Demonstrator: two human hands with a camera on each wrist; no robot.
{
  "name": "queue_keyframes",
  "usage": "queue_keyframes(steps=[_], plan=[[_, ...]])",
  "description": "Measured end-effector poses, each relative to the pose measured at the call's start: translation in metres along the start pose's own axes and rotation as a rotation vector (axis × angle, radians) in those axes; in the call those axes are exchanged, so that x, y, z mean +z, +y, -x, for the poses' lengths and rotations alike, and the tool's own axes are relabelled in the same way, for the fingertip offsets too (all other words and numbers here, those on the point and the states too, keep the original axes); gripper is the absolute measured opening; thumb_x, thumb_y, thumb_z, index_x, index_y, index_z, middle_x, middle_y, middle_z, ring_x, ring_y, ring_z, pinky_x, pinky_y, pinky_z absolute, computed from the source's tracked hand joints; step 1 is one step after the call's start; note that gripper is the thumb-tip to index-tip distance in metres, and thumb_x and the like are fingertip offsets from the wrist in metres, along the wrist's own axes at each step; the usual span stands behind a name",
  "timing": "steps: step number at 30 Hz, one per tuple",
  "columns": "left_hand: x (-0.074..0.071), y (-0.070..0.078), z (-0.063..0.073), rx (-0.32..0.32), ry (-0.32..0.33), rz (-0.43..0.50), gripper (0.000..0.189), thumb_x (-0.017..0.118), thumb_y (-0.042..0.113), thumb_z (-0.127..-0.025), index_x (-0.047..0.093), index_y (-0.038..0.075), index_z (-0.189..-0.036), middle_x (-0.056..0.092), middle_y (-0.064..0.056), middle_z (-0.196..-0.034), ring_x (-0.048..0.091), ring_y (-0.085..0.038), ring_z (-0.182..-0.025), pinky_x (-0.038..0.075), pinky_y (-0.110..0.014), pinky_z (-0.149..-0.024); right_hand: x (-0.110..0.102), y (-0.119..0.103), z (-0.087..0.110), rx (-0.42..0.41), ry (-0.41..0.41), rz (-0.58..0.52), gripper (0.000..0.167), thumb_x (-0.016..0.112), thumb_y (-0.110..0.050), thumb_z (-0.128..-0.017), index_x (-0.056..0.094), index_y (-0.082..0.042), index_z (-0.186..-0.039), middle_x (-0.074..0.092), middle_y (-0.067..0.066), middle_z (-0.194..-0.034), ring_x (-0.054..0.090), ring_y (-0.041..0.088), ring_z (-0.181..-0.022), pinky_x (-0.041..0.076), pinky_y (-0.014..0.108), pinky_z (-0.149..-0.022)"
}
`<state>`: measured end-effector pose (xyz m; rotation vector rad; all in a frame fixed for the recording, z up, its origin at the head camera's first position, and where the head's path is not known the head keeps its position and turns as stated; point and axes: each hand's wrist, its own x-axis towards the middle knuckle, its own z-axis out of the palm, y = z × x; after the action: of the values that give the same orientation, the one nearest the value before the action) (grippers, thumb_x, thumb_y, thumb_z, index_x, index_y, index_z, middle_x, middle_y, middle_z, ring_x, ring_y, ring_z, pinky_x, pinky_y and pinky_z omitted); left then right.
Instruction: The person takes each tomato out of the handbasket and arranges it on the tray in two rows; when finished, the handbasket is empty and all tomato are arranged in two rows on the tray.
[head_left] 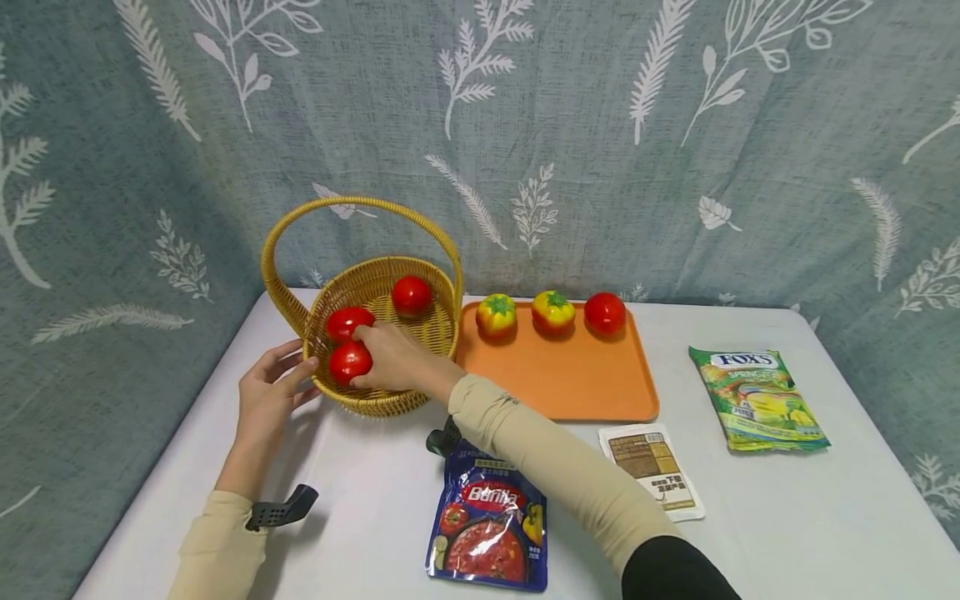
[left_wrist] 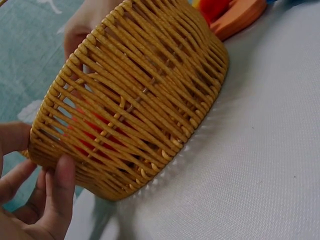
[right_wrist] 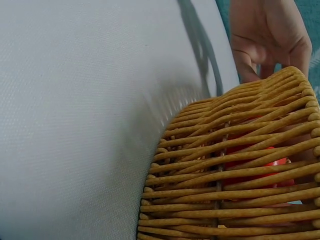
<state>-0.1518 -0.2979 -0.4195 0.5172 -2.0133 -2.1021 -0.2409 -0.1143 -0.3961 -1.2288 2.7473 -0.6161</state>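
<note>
A yellow-brown wicker basket (head_left: 382,406) with a tall arched handle stands on the left of the table, three shiny red tomatoes inside it. My left hand (head_left: 272,387) holds the basket's left rim, thumb on one side and fingers on the other. Reaching over the front rim, my right hand (head_left: 397,358) grips the front tomato (head_left: 350,362) between thumb and fingers. Its fingers also lie close against a second tomato (head_left: 349,323). The third tomato (head_left: 412,296) sits at the back. Through the weave in the left wrist view, a red tomato (left_wrist: 100,137) shows partly.
Right of the basket lies an orange tray (head_left: 570,383) bearing two red-and-yellow fruits (head_left: 553,314) with green tops and a red tomato (head_left: 604,315). A blue Barilla sauce pouch (head_left: 487,533), a brown-and-white packet (head_left: 652,471) and a green Fox's bag (head_left: 757,400) lie on the table.
</note>
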Motion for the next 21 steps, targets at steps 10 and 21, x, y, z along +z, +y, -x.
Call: queue_keyframes(steps=[10,21], plan=[[0.0,0.0002,0.0006,0.006,0.002,-0.001,0.051,0.073,0.021,-0.094,0.052,0.008,-0.139,0.053,-0.003,-0.121,0.068,-0.007,-0.088,0.06,-0.026,-0.069,0.0009,-0.0052,0.0003,-0.048,-0.067,-0.006,0.07,0.083,-0.033,-0.083,0.051,-0.008,-0.14,0.061,0.005,-0.129,0.058,0.017,-0.116,0.049,0.024,-0.098],[0.0018,-0.0012,0.0001,0.015,-0.006,-0.001,0.052,0.073,0.022,-0.093,0.053,0.009,-0.139,0.053,-0.003,-0.121,0.068,-0.009,-0.09,0.06,-0.027,-0.07,0.0016,-0.0015,0.0017,-0.088,-0.05,0.007,0.068,0.085,-0.031,-0.081,0.057,-0.011,-0.14,0.062,0.004,-0.131,0.058,0.018,-0.118,0.047,0.025,-0.101]])
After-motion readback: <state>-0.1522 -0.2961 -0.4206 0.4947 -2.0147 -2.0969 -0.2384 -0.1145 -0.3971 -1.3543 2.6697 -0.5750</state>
